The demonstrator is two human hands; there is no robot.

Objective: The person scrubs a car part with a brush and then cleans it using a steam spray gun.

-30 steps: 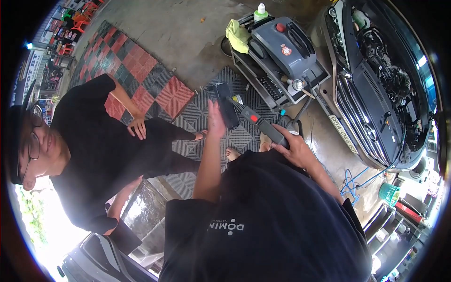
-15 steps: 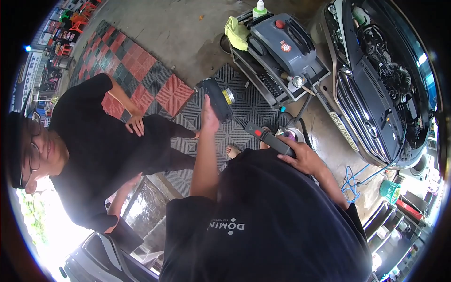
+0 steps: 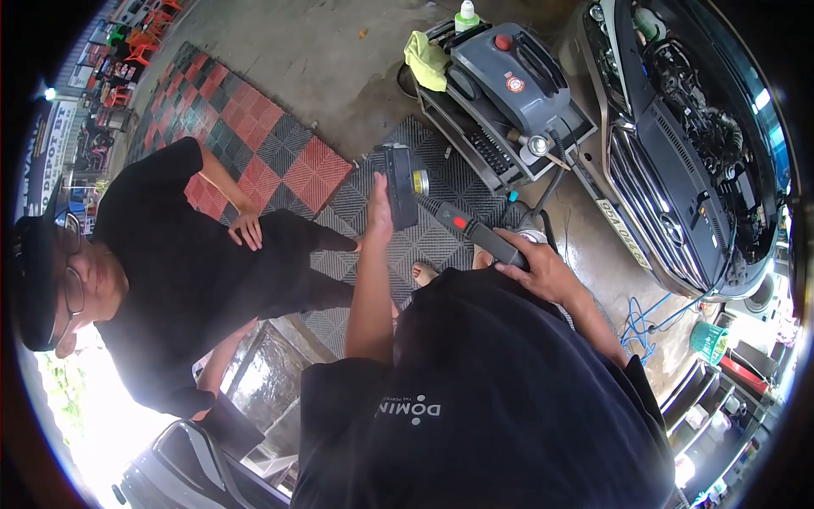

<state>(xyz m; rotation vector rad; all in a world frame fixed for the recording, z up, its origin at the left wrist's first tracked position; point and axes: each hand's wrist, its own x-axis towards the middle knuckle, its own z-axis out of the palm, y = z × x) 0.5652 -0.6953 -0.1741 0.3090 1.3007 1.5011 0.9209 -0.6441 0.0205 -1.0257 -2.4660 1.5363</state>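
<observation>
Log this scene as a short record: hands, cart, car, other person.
Left hand: open, alongside black rectangular tool head; contact unclear
Right hand: closed around dark grey plastic handle
Grey metal cart: bears grey plastic machine with round red knob, yellow cloth
Dark grey car: engine exposed
Other person: dressed in black, at wearer's left

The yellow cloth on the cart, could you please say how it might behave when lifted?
The yellow cloth is probably floppy, hanging in folds at the edge of the cart. As soft-looking fabric, it should be light and unlikely to break.
</observation>
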